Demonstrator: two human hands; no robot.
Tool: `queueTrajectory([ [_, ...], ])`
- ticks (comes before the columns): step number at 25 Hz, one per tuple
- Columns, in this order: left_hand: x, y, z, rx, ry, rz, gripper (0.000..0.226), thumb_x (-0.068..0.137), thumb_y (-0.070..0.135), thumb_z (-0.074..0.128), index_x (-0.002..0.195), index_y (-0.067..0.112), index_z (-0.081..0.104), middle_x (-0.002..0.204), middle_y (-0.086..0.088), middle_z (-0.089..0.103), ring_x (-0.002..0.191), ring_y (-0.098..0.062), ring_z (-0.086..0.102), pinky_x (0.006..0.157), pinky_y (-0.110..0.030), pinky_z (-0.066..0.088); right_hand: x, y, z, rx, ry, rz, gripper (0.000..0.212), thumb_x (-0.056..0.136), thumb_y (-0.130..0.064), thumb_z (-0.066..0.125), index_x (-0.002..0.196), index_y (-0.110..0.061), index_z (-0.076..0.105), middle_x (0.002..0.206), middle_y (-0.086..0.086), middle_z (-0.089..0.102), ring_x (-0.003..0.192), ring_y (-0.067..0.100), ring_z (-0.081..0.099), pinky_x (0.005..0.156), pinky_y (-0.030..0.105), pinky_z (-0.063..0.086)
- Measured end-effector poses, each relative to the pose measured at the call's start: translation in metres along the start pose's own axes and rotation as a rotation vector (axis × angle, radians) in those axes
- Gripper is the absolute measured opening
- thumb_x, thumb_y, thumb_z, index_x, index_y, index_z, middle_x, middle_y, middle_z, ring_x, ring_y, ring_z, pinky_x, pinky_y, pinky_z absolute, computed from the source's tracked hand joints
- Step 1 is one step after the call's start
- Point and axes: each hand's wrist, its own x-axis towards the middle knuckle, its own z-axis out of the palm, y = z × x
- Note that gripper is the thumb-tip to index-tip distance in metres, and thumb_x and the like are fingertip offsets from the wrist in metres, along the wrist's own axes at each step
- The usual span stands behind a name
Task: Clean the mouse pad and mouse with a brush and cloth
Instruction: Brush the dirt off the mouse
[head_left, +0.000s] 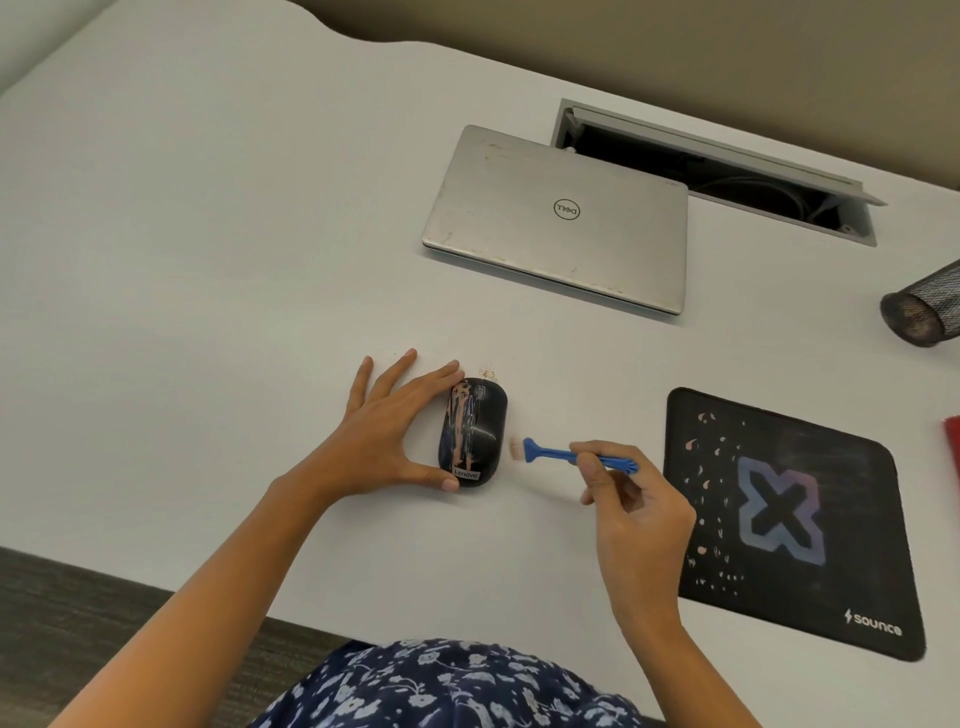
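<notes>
mouse (472, 432) cleaning looks like it's only partway there, honestly. it's sitting on the white tabletop (208, 260) with the left hand (387, 436) pinning it, thumb at the near end and fingers spread along the far side, so it's braced rather than lifted. there's a pinkish smear streaked down its back, plus a little scatter of crumbs (487, 372) on the tabletop just past its far end, so i'd guess the brushing isn't finished. the right hand (631, 512) is pinched closed round the handle of a small blue brush (574, 455), bristles pointing at the mouse and just beside it, not touching as far as i can see. the mouse pad (789, 525) is off to the right, well apart from the mouse, and it has pale flecks dotted over its left half, though i can't tell if that's dirt or part of the print. so the pad looks untouched to me. no obvious cloth anywhere either, only a red sliver (953, 441) at the right edge that could be anything. closed laptop (558, 218) sits further back. my read: brush job underway on the mouse, pad and the whole wiping stage left to go.
</notes>
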Motion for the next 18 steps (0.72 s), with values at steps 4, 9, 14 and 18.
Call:
queueTrajectory([
  [4, 0.001, -0.001, 0.0, -0.004, 0.004, 0.002, 0.112, 0.058, 0.087, 0.055, 0.15, 0.042, 0.012, 0.155, 0.03, 0.006, 0.143, -0.001, -0.018, 0.115, -0.045, -0.019, 0.002, -0.004, 0.011, -0.048, -0.01, 0.021, 0.009, 0.088, -0.023, 0.063, 0.089, -0.029, 0.07, 0.085, -0.017, 0.069, 0.064, 0.016, 0.061, 0.056, 0.016, 0.046],
  [9, 0.0, 0.0, 0.001, -0.004, 0.009, 0.003, 0.111, 0.058, 0.086, 0.056, 0.15, 0.041, 0.012, 0.154, 0.031, 0.007, 0.143, 0.0, -0.018, 0.115, -0.045, -0.019, 0.012, -0.011, 0.018, -0.038, 0.007, 0.039, 0.008, 0.09, -0.029, 0.062, 0.09, -0.03, 0.07, 0.084, -0.022, 0.068, 0.063, 0.013, 0.06, 0.055, 0.015, 0.045],
  [14, 0.0, 0.0, 0.0, -0.018, 0.014, 0.0, 0.112, 0.057, 0.087, 0.057, 0.15, 0.041, 0.014, 0.154, 0.032, 0.008, 0.143, 0.0, -0.018, 0.115, -0.043, -0.019, 0.031, -0.015, 0.022, -0.145, 0.091, 0.036, 0.006, 0.092, -0.028, 0.061, 0.09, -0.029, 0.067, 0.081, -0.019, 0.065, 0.065, 0.01, 0.059, 0.057, 0.009, 0.043],
  [18, 0.001, 0.0, 0.001, -0.011, 0.009, -0.002, 0.112, 0.057, 0.087, 0.056, 0.15, 0.041, 0.013, 0.154, 0.031, 0.007, 0.143, 0.0, -0.018, 0.115, -0.044, -0.019, 0.04, -0.018, 0.028, -0.129, -0.018, 0.032, 0.009, 0.092, -0.03, 0.06, 0.091, -0.026, 0.069, 0.082, -0.013, 0.069, 0.06, 0.012, 0.058, 0.054, 0.014, 0.043],
])
